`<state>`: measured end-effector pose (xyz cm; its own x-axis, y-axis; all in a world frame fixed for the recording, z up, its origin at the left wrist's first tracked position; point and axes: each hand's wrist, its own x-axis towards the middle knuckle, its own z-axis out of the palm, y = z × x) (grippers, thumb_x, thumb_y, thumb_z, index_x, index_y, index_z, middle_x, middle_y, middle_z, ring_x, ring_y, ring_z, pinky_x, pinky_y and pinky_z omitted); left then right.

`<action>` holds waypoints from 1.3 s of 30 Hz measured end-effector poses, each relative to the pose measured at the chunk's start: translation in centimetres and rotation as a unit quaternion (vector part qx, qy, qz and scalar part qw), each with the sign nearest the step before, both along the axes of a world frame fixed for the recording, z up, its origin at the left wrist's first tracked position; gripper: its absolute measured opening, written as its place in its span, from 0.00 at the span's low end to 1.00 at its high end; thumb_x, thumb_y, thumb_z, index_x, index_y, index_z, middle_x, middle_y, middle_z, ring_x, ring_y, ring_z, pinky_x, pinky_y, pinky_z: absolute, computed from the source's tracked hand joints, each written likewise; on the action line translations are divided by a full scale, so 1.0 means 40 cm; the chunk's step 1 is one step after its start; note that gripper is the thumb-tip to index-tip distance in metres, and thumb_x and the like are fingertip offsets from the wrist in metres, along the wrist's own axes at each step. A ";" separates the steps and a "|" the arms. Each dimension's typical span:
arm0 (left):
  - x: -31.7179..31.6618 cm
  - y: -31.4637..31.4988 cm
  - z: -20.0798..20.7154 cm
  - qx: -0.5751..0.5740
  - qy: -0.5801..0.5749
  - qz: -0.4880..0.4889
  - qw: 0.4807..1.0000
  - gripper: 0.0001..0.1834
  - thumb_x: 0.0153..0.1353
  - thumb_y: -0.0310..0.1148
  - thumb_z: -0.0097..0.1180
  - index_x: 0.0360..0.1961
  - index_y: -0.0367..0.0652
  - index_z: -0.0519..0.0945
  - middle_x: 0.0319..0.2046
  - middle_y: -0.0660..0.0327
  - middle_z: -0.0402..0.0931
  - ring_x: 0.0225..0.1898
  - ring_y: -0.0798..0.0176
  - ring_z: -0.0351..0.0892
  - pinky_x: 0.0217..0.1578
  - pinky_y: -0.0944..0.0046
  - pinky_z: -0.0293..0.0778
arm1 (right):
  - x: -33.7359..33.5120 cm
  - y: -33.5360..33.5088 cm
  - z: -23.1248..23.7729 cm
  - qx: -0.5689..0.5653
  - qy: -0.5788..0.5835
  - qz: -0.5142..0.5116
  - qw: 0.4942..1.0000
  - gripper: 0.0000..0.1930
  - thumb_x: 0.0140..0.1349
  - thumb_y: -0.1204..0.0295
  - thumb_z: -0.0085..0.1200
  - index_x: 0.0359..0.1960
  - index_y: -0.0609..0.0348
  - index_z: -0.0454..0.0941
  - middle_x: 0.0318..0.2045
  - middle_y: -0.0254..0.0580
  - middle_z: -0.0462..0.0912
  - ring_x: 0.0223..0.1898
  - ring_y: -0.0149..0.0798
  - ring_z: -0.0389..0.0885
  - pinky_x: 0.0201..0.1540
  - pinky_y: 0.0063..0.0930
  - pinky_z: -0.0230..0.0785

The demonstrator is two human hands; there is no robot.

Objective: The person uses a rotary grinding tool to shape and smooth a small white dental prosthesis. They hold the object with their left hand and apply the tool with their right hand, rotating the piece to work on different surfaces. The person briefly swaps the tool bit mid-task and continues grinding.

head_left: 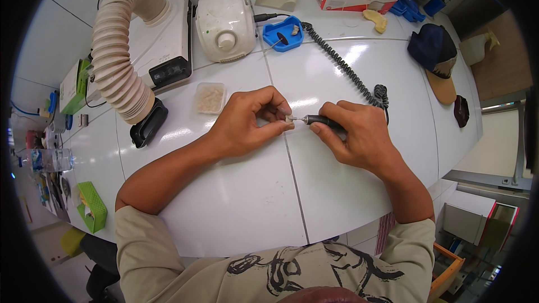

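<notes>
Tiled wall [64, 29]: white, squared off by dark joints, rising behind the bench.
Tiled worktop [241, 202]: white, glossy, thin dark joints; edges appear curved at the rim of view.
Lighting: bright; white glare patches on the worktop.
Floor [366, 234]: pale tiles, partly visible below the worktop's near edge.
Brown panel [514, 59]: upper right, wood-coloured.
Metal rail [504, 182]: grey, right side, below a pale panel [499, 143].
White box-shaped unit [467, 220]: lower right, red edging.
Wooden frame [449, 274]: orange-brown, lower right, partly hidden.
Dark seat-like form [101, 255]: lower left, type unclear.
</notes>
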<state>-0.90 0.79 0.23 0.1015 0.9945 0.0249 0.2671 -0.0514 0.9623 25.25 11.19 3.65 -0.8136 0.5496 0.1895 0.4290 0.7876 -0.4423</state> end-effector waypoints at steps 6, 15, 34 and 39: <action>0.001 0.002 0.009 0.007 0.034 -0.002 0.999 0.13 0.68 0.24 0.76 0.47 0.35 0.83 0.43 0.60 0.87 0.43 0.69 0.87 0.48 0.66 0.82 | -0.002 0.001 -0.002 0.011 0.004 0.009 1.000 0.14 0.71 0.57 0.70 0.36 0.53 0.86 0.22 0.39 0.82 0.20 0.46 0.82 0.24 0.42 0.69; -0.002 0.001 -0.003 0.007 -0.003 0.007 1.000 0.12 0.69 0.25 0.75 0.48 0.35 0.83 0.43 0.59 0.87 0.44 0.68 0.87 0.48 0.65 0.83 | 0.006 0.011 0.001 -0.013 0.007 -0.003 1.000 0.14 0.72 0.56 0.70 0.37 0.53 0.86 0.21 0.38 0.81 0.20 0.47 0.82 0.24 0.42 0.69; 0.026 -0.010 -0.003 0.081 0.161 0.124 0.976 0.13 0.68 0.29 0.75 0.48 0.39 0.83 0.51 0.56 0.76 0.52 0.54 0.80 0.51 0.56 0.79 | 0.026 0.010 0.032 0.008 0.014 -0.051 0.999 0.20 0.69 0.73 0.70 0.61 0.60 0.84 0.42 0.50 0.84 0.39 0.49 0.87 0.37 0.41 0.76; 0.020 -0.005 -0.020 0.121 0.209 0.122 0.963 0.14 0.68 0.30 0.74 0.49 0.39 0.82 0.49 0.55 0.76 0.53 0.50 0.77 0.52 0.53 0.77 | 0.022 0.016 0.026 0.032 0.087 -0.062 0.994 0.28 0.65 0.85 0.70 0.68 0.64 0.81 0.49 0.55 0.82 0.44 0.53 0.89 0.46 0.41 0.84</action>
<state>-0.09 0.59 -0.57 -0.0830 0.9604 0.2660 0.6613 -0.1466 0.7356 26.12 11.81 4.67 -0.6920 0.6266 0.3585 0.4464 0.7617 -0.4697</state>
